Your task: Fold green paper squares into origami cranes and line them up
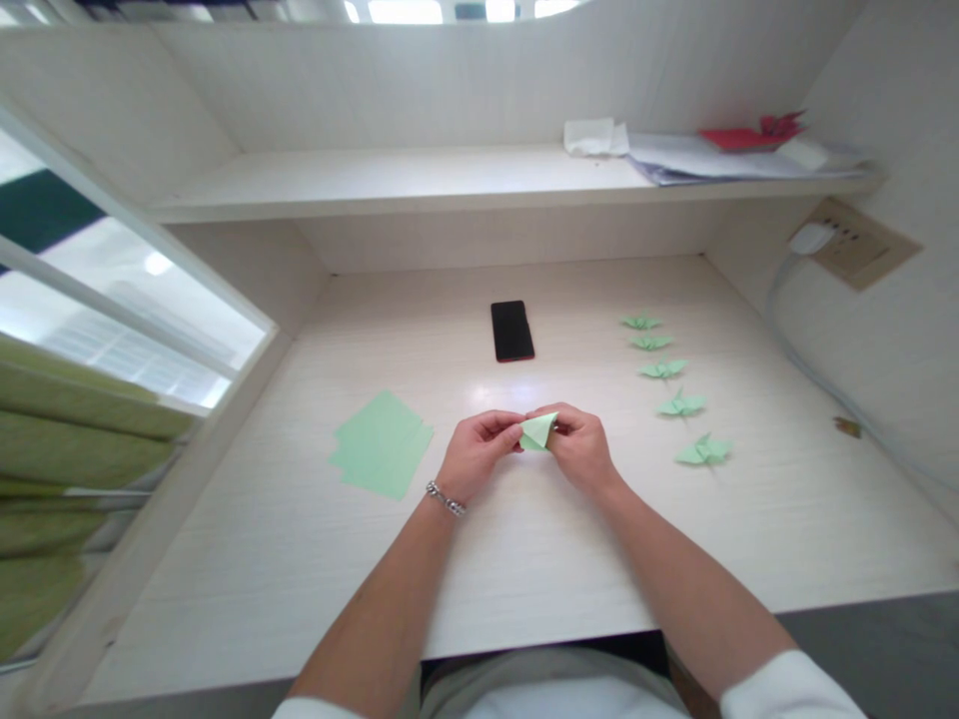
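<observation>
My left hand (479, 454) and my right hand (580, 446) meet over the middle of the desk (524, 559). Both pinch a small, partly folded piece of light green paper (537, 430) held between their fingertips, just above the desk surface. A stack of flat green paper sheets (382, 444) lies to the left of my left hand. To the right, several folded green paper cranes (678, 384) lie in a row that runs away from me. A bracelet sits on my left wrist.
A black phone (512, 331) lies face down beyond my hands. On the shelf (375, 185) above are a white cloth, papers (719, 160) and a red folded paper piece (753, 133). A wall socket with a white cable (813, 240) is at right. A window is at left.
</observation>
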`<act>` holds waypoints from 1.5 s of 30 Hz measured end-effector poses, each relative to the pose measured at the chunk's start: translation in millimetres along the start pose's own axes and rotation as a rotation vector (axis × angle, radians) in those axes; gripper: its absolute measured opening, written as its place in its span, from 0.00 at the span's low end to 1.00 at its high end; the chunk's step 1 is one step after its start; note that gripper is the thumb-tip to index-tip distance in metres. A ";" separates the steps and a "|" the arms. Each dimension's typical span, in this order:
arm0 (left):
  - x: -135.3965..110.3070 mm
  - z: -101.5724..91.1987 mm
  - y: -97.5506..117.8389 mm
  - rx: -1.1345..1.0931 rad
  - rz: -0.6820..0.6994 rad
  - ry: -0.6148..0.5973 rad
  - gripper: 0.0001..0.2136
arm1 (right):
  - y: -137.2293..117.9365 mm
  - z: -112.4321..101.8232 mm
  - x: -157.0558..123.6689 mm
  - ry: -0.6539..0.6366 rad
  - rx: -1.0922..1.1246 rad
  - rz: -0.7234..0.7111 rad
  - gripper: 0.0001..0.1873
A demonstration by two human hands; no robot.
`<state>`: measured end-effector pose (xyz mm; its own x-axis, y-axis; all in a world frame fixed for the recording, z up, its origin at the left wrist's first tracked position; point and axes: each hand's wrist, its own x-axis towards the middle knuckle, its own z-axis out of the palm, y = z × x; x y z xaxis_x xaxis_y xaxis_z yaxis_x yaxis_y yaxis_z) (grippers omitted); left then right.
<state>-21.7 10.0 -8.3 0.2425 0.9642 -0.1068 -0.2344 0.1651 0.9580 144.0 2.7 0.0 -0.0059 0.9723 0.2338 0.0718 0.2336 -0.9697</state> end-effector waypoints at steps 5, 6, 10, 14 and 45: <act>-0.3 1.3 1.9 -0.037 -0.043 0.003 0.12 | -1.9 0.9 0.1 -0.072 0.019 0.079 0.10; 0.0 0.9 2.2 -0.042 -0.048 0.009 0.13 | -2.2 1.3 0.5 -0.087 0.036 0.090 0.11; 2.7 -2.1 1.3 -0.072 -0.044 0.054 0.14 | -1.9 3.7 2.6 -0.135 0.183 0.205 0.15; 5.0 -4.1 -1.3 -0.077 -0.028 0.098 0.14 | 3.4 5.5 3.1 -0.160 0.226 0.353 0.16; 6.4 7.6 -13.0 0.211 0.089 0.271 0.21 | 8.9 10.9 2.9 -0.150 0.257 0.357 0.18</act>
<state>-9.9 12.4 -19.4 -0.0356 0.9976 -0.0598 -0.0366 0.0585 0.9976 133.7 7.8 -8.7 -0.1711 0.9788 -0.1126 -0.1535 -0.1394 -0.9783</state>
